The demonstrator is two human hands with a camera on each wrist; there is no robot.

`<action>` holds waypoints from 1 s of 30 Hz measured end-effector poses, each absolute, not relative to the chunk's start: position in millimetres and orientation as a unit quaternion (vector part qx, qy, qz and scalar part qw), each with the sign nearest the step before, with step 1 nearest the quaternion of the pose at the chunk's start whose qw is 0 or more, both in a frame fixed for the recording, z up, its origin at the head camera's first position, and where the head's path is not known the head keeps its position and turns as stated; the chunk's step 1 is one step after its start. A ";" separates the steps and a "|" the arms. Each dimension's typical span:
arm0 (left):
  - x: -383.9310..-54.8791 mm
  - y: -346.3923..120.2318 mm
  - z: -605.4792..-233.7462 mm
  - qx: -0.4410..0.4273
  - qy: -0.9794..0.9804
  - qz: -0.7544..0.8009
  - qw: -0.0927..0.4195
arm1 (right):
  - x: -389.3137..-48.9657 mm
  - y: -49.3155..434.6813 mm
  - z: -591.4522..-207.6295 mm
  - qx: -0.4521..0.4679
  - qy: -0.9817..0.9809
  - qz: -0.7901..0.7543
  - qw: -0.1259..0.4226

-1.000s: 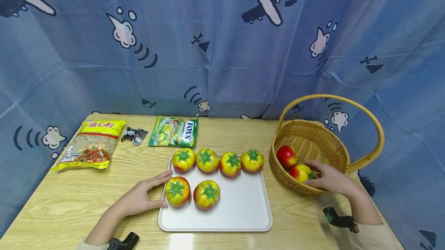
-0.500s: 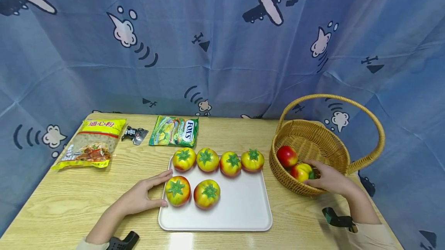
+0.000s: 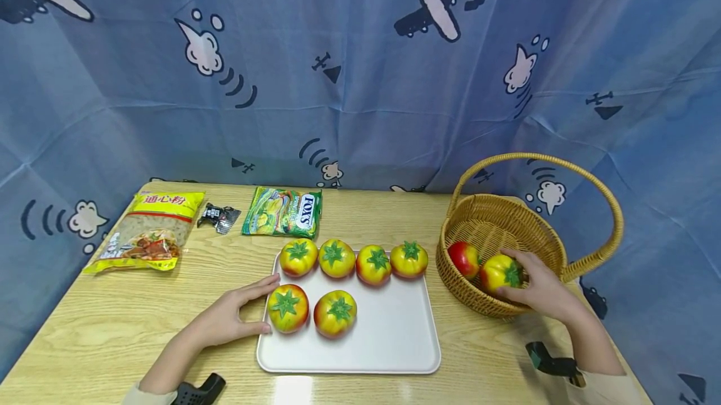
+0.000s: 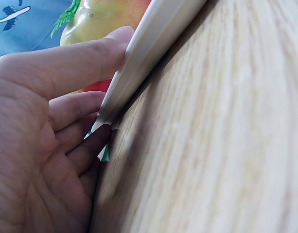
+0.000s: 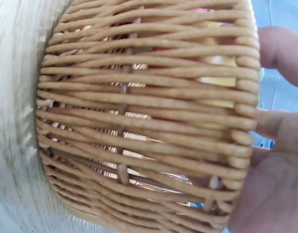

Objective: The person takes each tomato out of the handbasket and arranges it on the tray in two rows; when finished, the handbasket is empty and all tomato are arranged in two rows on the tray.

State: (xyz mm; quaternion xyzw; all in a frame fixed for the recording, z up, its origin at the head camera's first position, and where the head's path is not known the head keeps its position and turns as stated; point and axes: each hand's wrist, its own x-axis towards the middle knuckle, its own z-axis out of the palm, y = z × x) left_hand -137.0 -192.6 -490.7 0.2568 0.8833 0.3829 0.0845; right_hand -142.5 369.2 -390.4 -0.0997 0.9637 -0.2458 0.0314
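In the head view, my left hand [image 3: 231, 314] rests at the left rim of a white tray [image 3: 394, 342], thumb and fingers spread apart. The left wrist view shows the thumb [image 4: 90, 58] against the rim. Six red-and-yellow tomatoes with green star-shaped tops are on the tray, four along the back and two in front, including this left front tomato [image 3: 288, 308]. At right, my right hand [image 3: 537, 286] reaches into a wicker basket [image 3: 467, 295] and holds a tomato [image 3: 498, 272] between thumb and fingers. Another red fruit [image 3: 464, 259] lies beside it.
The basket's tall arched handle [image 3: 563, 161] rises above the right hand. Behind the tray lies a green Fox's sweets bag [image 3: 281, 213]. A yellow pasta bag [image 3: 149, 233] and a small black wrapper [image 3: 218, 218] lie at back left. A blue curtain [image 3: 360, 79] hangs behind the table.
In the basket, the tomato has shifted right and slightly up with my right hand, its green top turning into view. The left hand and tray keep their place.
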 end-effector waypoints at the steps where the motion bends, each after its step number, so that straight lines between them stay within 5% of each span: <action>1: -137.1 -192.6 -490.8 0.257 0.884 0.383 0.084 | -142.1 369.2 -390.3 -0.097 0.964 -0.246 0.027; 30: -136.0 -191.7 -489.1 0.256 0.883 0.384 0.084 | -133.9 322.8 -374.8 -0.138 0.937 -0.299 -0.117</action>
